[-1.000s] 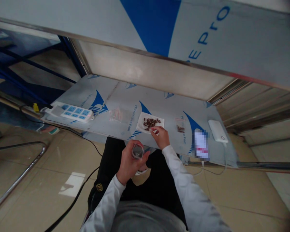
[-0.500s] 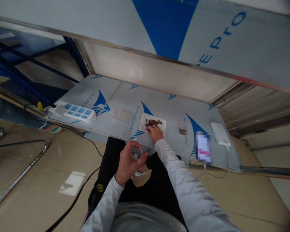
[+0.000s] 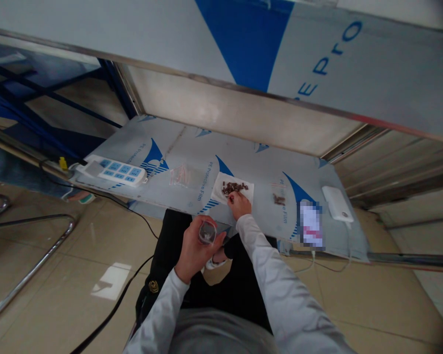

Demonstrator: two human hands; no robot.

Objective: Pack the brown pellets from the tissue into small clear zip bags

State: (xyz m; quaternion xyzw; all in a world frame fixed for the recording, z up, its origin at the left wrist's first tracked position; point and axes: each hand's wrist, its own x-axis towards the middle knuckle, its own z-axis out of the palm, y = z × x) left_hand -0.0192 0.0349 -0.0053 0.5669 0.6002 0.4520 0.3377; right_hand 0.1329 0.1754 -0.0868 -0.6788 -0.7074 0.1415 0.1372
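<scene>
My left hand [image 3: 196, 250] is wrapped round a small clear plastic bag [image 3: 207, 232], its mouth held wide and facing up, over my lap. On a white sheet of paper [image 3: 219, 192] on the shelf lies a pile of small dark brown cylindrical pieces [image 3: 234, 187]. My right hand [image 3: 239, 205] is at the near edge of this pile, fingertips pinched together among the pieces. Whatever is between those fingertips is too small to make out. To the right of the paper is a little clear bag with brown pieces [image 3: 279, 198] inside.
Flat clear bags [image 3: 180, 176] lie left of the paper. A white power strip [image 3: 120, 171] sits at the shelf's left end. Towards the right are a phone [image 3: 310, 225] and a white power bank [image 3: 337, 204] with cables. An upper panel [image 3: 151, 54] overhangs the shelf [image 3: 162, 194].
My right hand has shifted slightly to the right along the near edge of the pile, its fingers drawn closer together. My left hand keeps the plastic bag in about the same place.
</scene>
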